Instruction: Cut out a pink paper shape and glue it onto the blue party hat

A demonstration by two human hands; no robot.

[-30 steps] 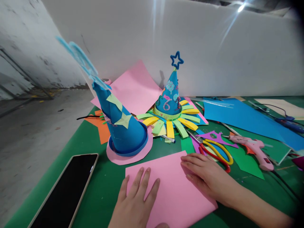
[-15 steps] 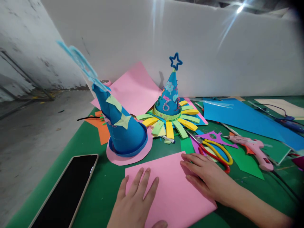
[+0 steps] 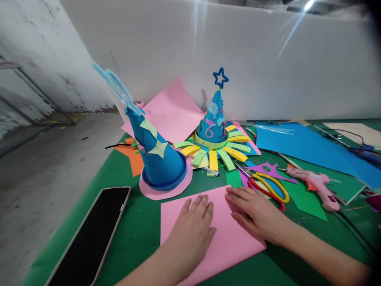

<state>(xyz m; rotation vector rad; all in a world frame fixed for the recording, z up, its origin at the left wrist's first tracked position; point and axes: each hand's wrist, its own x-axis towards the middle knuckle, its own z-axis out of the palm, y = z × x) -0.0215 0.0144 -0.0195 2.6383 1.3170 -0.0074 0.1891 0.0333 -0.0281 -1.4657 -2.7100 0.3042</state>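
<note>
A sheet of pink paper [image 3: 220, 254] lies on the green table in front of me, apparently folded. Flat on its left half rests my left hand [image 3: 193, 230], fingers extended and close together. My right hand [image 3: 253, 210] lies across the paper's right edge with its fingers stretched out. Just behind the paper stands a blue cone hat [image 3: 162, 165] with a pink brim, pale green stars and a light blue fuzzy topper. Scissors [image 3: 268, 184] with red and yellow handles lie beyond my right hand.
A phone [image 3: 92, 234] lies at left near the table's edge. Further back stands a decorated blue party hat [image 3: 212, 123] with a star on top. At right are a pink glue gun [image 3: 318, 182] and blue sheets [image 3: 306, 147]. A pink sheet [image 3: 174, 113] leans against the back wall.
My left hand has slid right and away from me over the paper, its fingers coming closer together. My right hand stays at the right edge. The view has shifted slightly.
</note>
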